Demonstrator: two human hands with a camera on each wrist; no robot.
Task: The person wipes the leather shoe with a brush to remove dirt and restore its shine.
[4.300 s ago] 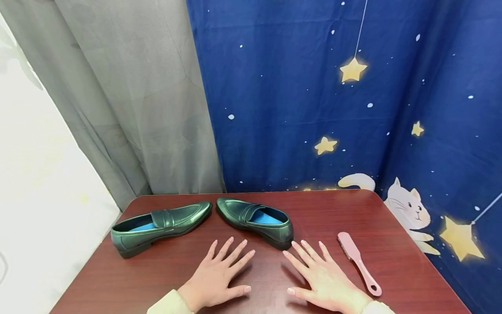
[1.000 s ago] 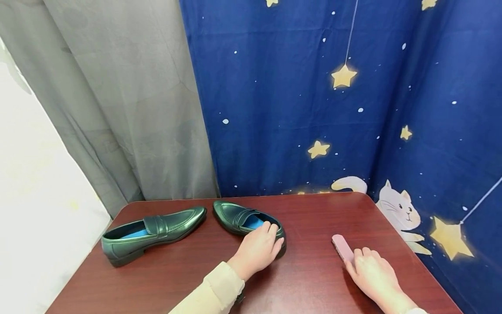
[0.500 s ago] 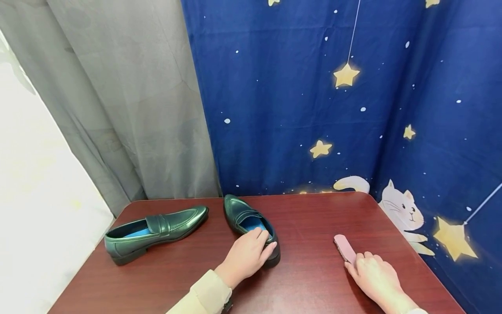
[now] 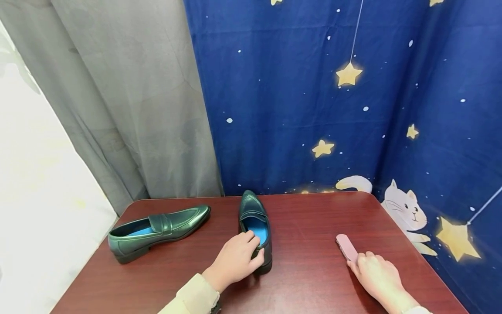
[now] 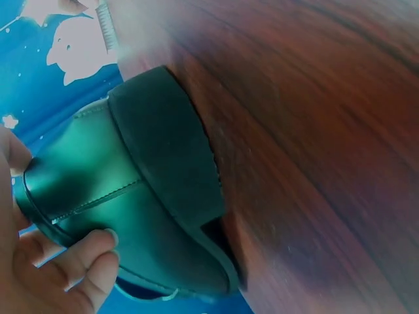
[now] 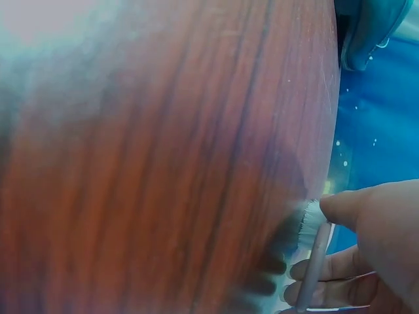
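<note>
A dark green loafer (image 4: 252, 209) with a blue insole stands in the middle of the table, toe pointing to the back edge. My left hand (image 4: 235, 261) grips it by the heel collar. In the left wrist view, fingers curl over that collar and the loafer's heel block (image 5: 170, 144) shows up close. On the right, a pink brush (image 4: 346, 248) is held in my right hand (image 4: 376, 277), thumb and fingers around its handle. Bristles (image 6: 309, 219) show in the right wrist view, past the thumb. My palm hides most of the handle.
A matching loafer (image 4: 172, 224) lies at the left of the reddish wooden table (image 4: 310, 222), toe toward back right. Behind the table hang a grey curtain (image 4: 137, 87) and a blue star-patterned curtain (image 4: 282, 87).
Both hands lay spread on the table at first; since then they have taken hold of the loafer and the brush. The loafer has swung from slanting left to pointing straight back.
</note>
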